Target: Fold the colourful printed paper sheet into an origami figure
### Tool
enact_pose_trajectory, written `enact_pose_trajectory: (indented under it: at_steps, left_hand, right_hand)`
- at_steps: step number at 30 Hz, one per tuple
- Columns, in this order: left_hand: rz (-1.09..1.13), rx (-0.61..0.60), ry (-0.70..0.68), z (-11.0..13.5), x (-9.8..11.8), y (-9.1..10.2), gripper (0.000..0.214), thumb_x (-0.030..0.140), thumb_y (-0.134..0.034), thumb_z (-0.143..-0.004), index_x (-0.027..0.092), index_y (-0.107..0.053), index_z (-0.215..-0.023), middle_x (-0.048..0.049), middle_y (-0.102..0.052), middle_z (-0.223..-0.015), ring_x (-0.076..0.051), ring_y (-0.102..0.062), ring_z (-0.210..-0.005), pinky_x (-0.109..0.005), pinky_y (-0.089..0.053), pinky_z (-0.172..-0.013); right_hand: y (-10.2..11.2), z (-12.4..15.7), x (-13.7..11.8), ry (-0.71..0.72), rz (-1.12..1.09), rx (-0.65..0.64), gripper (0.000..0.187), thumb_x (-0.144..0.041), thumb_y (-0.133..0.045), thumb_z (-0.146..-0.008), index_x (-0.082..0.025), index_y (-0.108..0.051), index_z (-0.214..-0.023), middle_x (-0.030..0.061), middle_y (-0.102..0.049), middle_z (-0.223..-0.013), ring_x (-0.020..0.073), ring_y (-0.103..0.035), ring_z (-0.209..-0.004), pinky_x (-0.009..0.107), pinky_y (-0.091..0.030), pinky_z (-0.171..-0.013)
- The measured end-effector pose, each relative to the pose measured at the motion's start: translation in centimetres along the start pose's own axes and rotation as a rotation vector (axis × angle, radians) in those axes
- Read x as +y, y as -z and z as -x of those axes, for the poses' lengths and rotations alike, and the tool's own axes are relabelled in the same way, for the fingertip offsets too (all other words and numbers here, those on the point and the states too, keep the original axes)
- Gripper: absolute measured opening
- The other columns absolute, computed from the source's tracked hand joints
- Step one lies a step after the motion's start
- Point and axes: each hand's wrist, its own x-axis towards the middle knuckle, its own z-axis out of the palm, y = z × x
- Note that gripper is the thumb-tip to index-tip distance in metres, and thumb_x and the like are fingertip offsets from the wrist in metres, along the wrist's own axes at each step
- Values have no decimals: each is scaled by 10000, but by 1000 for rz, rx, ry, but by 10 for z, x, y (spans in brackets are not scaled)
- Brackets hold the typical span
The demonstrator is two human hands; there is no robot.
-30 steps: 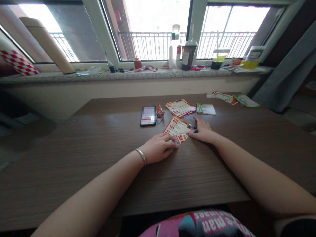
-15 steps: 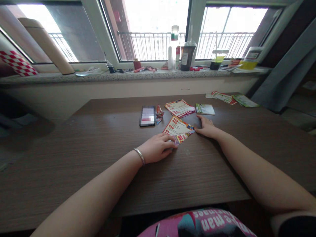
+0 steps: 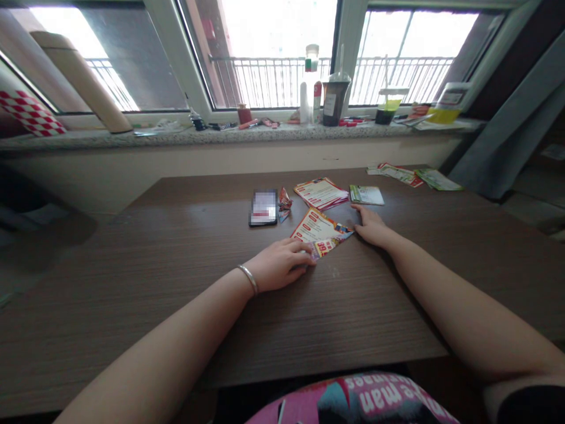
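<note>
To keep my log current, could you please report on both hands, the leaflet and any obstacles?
Left hand resting on partly folded leaflet, near-left side. Right hand at its right tip, contact unclear. No object on it; leaflet stack just beyond.

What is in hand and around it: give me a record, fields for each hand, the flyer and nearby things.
Left hand: rests on the flyer's near-left part
Right hand: thumb at the flyer's right tip; contact hard to tell
Flyer: partly folded, on the table
Beyond flyer: flyer stack
Left of stack: small red piece, then phone
Right of stack: green-and-white card
</note>
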Motion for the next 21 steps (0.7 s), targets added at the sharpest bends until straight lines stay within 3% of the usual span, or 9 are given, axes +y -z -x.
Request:
enact_pose_trajectory:
  at_steps: [6, 11, 18, 21]
  left_hand:
    - [44, 16, -14, -1, -1, 0, 229, 196, -506, -879, 233, -630, -1068, -39, -564, -1259, -197, -493, -1173, -389, -381, -1027]
    - [49, -2, 13, -1, 0, 3, 185, 208, -459, -908, 203, -636, -962, -47, -619, -1139, -175, -544, -1102, -334, -423, -973]
    - [-127, 5, 68, -3, 1, 1, 275, 263, -387, -946, 215, -567, -1148, -64, -591, -1063, -189, -558, -972, -329, -465, -851]
    - [-182, -13, 42, -3, 2, 2, 247, 280, -400, -939, 205, -625, -1010, -66, -585, -991, -180, -551, -896, -309, -458, -801]
  right_hand:
    - [1, 3, -2, 10, 9, 11, 623, -151, -505, -724, -131, -426, -1341, 139, -509, -1339, 305, -475, -1227, 452, -363, -1053]
    - [2, 4, -7, 4, -133, 35, 588, -152, -510, -734, -101, -455, -1317, 147, -532, -1318, 285, -487, -1220, 431, -374, -1054]
    - [0, 8, -14, 135, -375, 67, 497, -235, -534, -784, -138, -489, -1269, 149, -533, -1311, 261, -483, -1226, 444, -346, -1075]
    - [2, 11, -19, 191, -441, 32, 481, -254, -523, -811, -146, -477, -1278, 145, -526, -1318, 252, -474, -1235, 453, -331, -1084]
